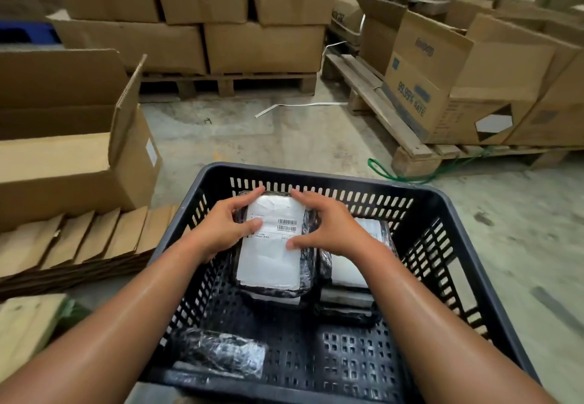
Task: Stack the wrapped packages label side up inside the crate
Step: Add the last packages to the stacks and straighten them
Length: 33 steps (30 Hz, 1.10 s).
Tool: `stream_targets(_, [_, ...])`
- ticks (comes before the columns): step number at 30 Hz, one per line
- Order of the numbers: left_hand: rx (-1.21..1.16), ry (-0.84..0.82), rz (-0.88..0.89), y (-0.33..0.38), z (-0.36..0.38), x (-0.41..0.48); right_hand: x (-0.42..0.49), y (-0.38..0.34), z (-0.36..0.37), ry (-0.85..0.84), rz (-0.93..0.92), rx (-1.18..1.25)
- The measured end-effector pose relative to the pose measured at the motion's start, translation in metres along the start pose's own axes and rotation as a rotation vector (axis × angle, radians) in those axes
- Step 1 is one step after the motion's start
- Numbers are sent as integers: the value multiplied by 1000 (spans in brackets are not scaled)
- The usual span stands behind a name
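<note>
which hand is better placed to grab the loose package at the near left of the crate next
Left, probably. The loose wrapped package lies in the near-left corner of the crate, under the left forearm. The left hand would pull straight back to it; the right hand would have to cross over.

Two bare forearms reached in from the lower edge, with no sleeve visible on either. The left hand (221, 226) and right hand (331, 229) were uncovered, fingers slender, nails short. Both forearms showed a faint sheen.
</note>
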State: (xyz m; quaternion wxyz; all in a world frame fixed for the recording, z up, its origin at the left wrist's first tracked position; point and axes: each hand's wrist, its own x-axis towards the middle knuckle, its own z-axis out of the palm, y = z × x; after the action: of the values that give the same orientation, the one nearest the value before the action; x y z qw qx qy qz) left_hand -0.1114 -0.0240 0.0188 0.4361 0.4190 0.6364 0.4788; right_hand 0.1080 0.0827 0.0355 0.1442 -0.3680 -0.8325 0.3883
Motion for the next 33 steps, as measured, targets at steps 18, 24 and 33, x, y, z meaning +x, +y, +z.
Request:
stream_targets(18, [745, -14, -9, -40, 13, 1, 3, -2, 48, -200, 137, -545])
stream_targets(24, [699, -64, -137, -42, 6, 1, -1, -3, 56, -240, 113, -714])
stream_targets(33, [659, -34, -221, -48, 13, 6, -6, 14, 56, -301, 164, -938])
